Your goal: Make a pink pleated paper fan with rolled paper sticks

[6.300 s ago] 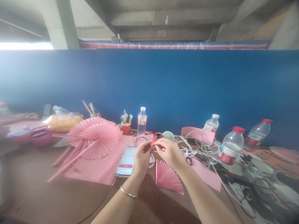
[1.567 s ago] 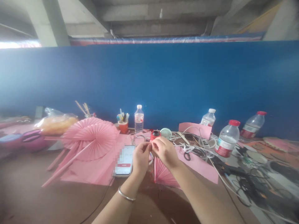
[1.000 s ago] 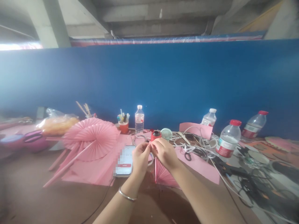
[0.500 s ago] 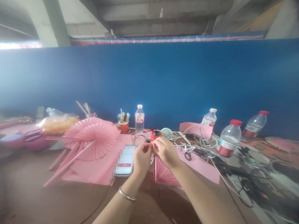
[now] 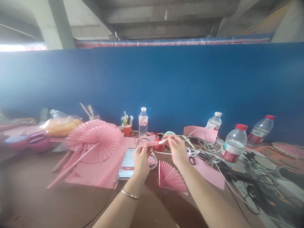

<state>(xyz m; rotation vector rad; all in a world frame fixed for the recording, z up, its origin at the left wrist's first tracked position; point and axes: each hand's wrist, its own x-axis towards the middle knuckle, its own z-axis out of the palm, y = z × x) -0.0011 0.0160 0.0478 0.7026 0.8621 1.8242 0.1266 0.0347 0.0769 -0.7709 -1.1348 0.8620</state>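
Note:
My left hand (image 5: 141, 157) and my right hand (image 5: 176, 148) are raised above the table, each pinching one end of a narrow pink strip (image 5: 154, 143) stretched between them. The strip's right end looks white. Below the hands lies a small pleated pink paper fan (image 5: 171, 178). A phone (image 5: 127, 164) with a lit screen lies just left of my left hand. A red roll (image 5: 159, 139) stands behind the strip.
Large round pink paper fans (image 5: 95, 139) on sticks lie at the left on pink sheets. Water bottles (image 5: 234, 144), a red pen cup (image 5: 127, 129), scissors (image 5: 192, 160) and tangled white and black cables (image 5: 251, 190) crowd the right. A blue wall (image 5: 166, 85) backs the table.
My hands have drawn apart and risen slightly, so the pink strip now shows stretched out between them. Before, both hands were pinched close together over the small fan.

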